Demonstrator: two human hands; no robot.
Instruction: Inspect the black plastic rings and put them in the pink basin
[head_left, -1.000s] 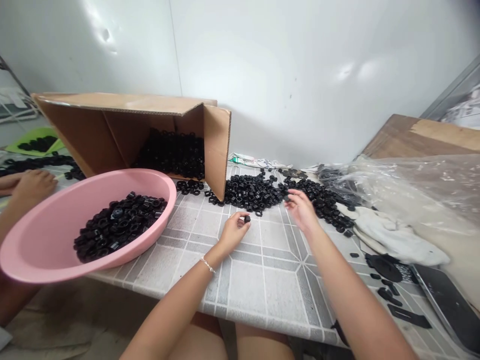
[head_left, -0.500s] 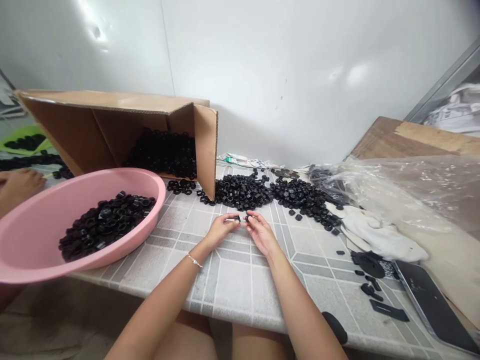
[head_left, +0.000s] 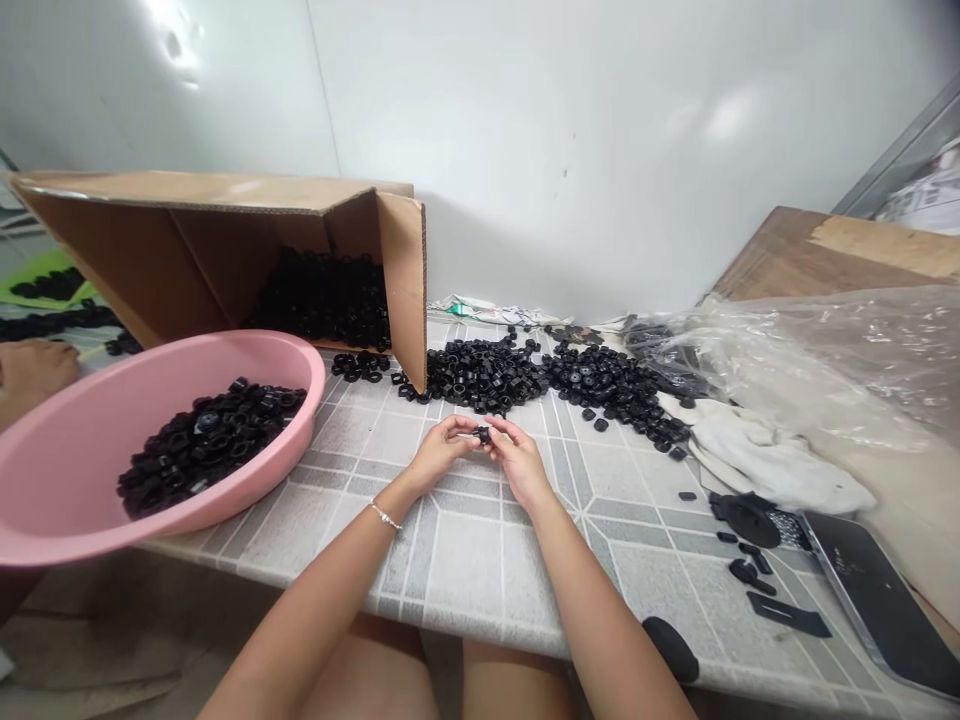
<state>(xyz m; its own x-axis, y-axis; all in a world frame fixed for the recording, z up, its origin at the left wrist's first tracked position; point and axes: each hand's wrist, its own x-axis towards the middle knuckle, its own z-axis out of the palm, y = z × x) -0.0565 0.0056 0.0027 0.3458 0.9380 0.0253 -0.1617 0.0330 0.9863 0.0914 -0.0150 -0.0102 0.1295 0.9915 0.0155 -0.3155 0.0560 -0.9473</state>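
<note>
Over the table's middle, my left hand (head_left: pixel 439 455) and my right hand (head_left: pixel 520 462) meet at the fingertips. Between them are small black plastic parts (head_left: pixel 483 435), pressed against each other; the fingers partly hide their shape. Both hands are closed in a pinch. Just beyond lies a heap of black ring-shaped parts (head_left: pixel 487 375). To its right spreads a second heap of small black rounded pieces (head_left: pixel 611 385). A pink basin (head_left: pixel 304 440) with many black parts in it stands left of my left hand.
A cardboard box (head_left: pixel 403 290) on its side holds more black rings. At right are a white cloth glove (head_left: pixel 772 455), clear plastic sheeting (head_left: pixel 832 350), a phone (head_left: pixel 870 600) and a black strip (head_left: pixel 787 614). Another person's hand (head_left: pixel 37 378) shows at far left, near a green tray (head_left: pixel 45 275).
My hands were slightly apart, each pinching a small black part. Now they have come together and the two parts touch. The view has shifted a little.
</note>
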